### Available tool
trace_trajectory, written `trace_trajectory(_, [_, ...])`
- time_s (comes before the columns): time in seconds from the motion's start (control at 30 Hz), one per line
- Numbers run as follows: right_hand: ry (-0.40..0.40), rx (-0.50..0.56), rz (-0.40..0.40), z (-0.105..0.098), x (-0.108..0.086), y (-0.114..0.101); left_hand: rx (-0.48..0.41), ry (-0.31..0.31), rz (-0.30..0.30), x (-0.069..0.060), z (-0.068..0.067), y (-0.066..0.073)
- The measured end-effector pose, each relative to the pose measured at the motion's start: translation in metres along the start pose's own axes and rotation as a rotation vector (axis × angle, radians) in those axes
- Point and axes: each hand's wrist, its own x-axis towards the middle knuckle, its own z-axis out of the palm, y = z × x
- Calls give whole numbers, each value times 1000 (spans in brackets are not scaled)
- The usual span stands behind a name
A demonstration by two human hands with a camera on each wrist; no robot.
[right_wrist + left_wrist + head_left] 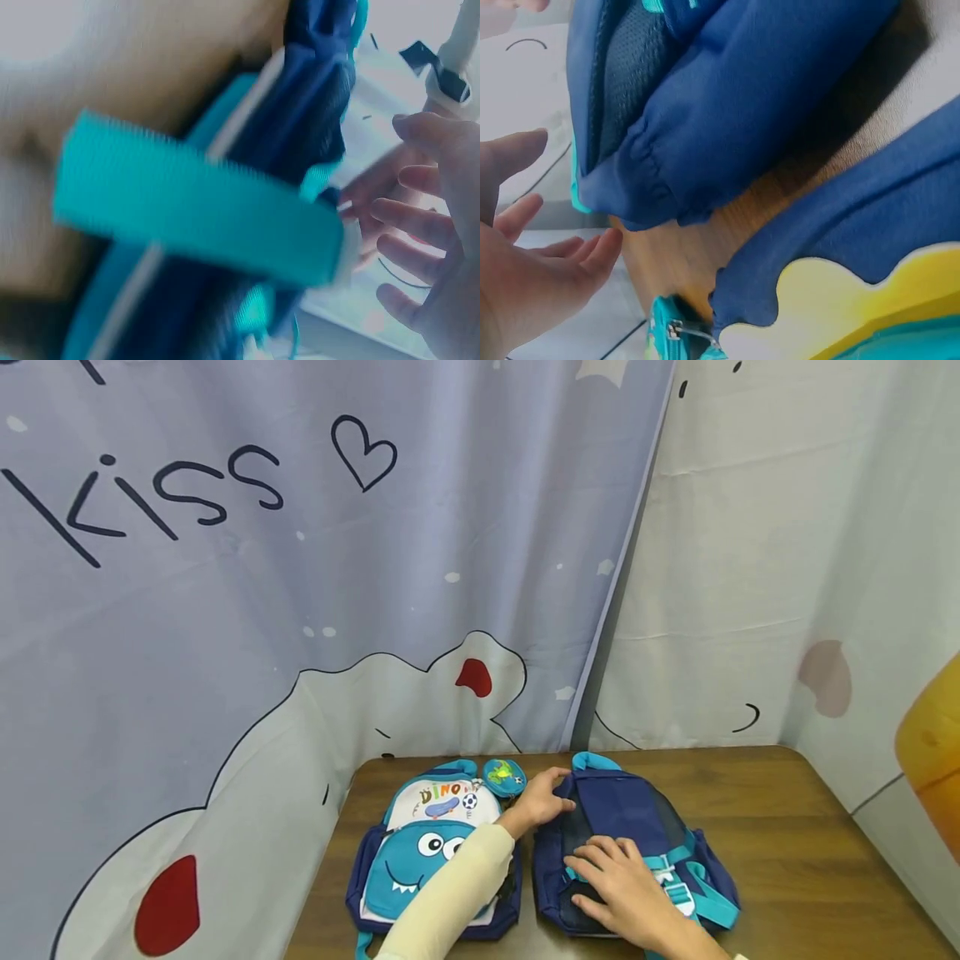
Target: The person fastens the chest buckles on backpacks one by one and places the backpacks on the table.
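Observation:
A navy backpack (618, 814) lies on the table with its back panel and teal straps (716, 906) facing up. My left hand (542, 802) is at its upper left edge, fingers loosely bent; the left wrist view shows no grip on the fabric. Over the lower part of the back panel is my right hand (626, 889), fingers spread and holding nothing. Whether its fingertips touch the panel I cannot tell. To the left, a second backpack (412, 860) lies front up, with a teal dinosaur face and DINO lettering. My left sleeve (457, 889) covers part of it.
A small round teal pouch (504, 777) lies beside the top of the dinosaur backpack. The wooden table (810, 843) extends to the right of the navy backpack. A printed curtain (450, 543) hangs behind the table.

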Motion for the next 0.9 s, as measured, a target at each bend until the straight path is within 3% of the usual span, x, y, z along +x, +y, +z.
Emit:
trace_trajectory(0.1, [32,-43,-19,-9,0,12,-19,18,9,-1,1,4])
trace_trajectory(0.33, [93,-112,-32,-39,0,47,27,18,72,-3,13,16])
trace_trajectory(0.6, [57,-128,139,-66,-16,81,114,-14,130,-8,32,31])
trace_trajectory(0.77, [5,-90,254,-68,-32,88,164,-78,169,-10,41,44])
trace_trajectory(0.9, [-16,-45,327,-66,-42,93,208,-103,168,-12,49,55])
